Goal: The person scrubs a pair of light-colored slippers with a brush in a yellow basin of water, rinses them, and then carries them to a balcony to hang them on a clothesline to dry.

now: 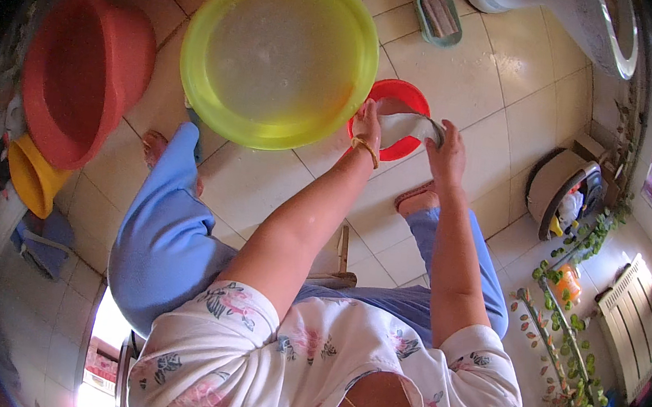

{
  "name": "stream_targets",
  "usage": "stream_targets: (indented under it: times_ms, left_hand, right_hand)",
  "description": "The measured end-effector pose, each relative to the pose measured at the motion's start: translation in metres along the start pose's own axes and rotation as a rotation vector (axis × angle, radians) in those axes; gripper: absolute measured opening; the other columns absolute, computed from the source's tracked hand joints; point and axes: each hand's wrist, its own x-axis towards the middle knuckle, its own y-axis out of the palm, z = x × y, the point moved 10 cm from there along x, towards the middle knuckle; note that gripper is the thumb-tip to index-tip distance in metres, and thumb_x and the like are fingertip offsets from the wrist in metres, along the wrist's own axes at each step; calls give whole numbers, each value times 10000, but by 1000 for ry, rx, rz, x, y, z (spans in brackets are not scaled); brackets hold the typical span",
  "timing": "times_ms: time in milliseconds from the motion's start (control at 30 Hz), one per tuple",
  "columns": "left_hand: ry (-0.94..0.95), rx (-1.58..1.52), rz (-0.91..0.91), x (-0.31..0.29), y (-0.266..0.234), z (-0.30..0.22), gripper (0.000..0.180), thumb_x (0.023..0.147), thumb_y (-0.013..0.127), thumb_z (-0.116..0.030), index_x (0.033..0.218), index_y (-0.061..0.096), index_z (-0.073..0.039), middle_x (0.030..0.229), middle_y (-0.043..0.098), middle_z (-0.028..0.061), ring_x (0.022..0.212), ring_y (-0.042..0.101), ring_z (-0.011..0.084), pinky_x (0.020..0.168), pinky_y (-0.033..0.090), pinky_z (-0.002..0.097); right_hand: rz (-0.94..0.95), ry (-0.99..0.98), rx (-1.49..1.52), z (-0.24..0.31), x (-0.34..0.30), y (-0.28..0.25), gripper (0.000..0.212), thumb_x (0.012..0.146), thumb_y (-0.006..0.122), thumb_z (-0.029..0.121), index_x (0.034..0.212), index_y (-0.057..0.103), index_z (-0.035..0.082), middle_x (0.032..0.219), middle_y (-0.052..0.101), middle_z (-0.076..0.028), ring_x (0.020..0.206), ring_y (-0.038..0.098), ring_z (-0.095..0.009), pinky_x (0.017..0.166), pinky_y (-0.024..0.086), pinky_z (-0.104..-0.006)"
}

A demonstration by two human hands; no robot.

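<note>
Both arms reach forward, left hand (368, 127) and right hand (447, 148) fingers gripping a white cloth (404, 126) over the red bowl (410, 102).

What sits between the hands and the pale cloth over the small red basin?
Nothing visible. The left hand and right hand both already grip the pale cloth, stretched between them above the small red basin. The big yellow-green basin sits beside them to the left, not in between.

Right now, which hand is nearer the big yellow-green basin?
Left. The left hand grips the pale cloth right beside the yellow-green basin rim, over the small red basin. The right hand holds the cloth's other end, farther away.
</note>
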Motion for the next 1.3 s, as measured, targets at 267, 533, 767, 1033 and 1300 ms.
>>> stream_targets:
  times_ms: [267,533,767,1033,1300]
  left_hand:
    - [62,346,63,-12,3,-9,592,905,368,-417,1344,278,-30,1389,287,180,1290,261,302,1062,209,379]
    - [320,278,321,-10,17,-1,543,900,373,-397,1292,362,-21,1319,381,178,1228,351,262,1016,269,372]
    - [96,154,234,9,13,-9,476,909,376,-339,1272,390,-32,1212,498,107,1145,432,243,965,327,348]
    - [-200,234,397,14,42,21,538,894,426,-419,1312,366,-86,1278,449,82,1166,417,197,977,318,328]
    - [-216,-118,498,0,68,-19,402,904,448,-355,1185,473,-69,1160,511,48,1074,468,161,907,373,318]
  right_hand:
    - [-199,262,-146,-25,-53,-74,372,718,559,106,1088,529,94,978,602,-148,898,573,-336,776,459,-409]
    - [-103,-127,-74,70,-47,29,413,686,575,20,1092,537,80,1019,564,-156,951,528,-335,814,433,-422]
    - [201,99,199,19,20,154,276,822,515,253,1014,553,58,929,610,-208,888,588,-357,731,474,-451]
    - [500,176,-345,10,23,190,297,820,473,300,979,590,77,940,643,-137,900,622,-280,736,504,-395]
    - [524,20,-61,-13,61,161,353,798,503,207,1142,528,130,1039,607,-160,957,590,-300,792,471,-409]
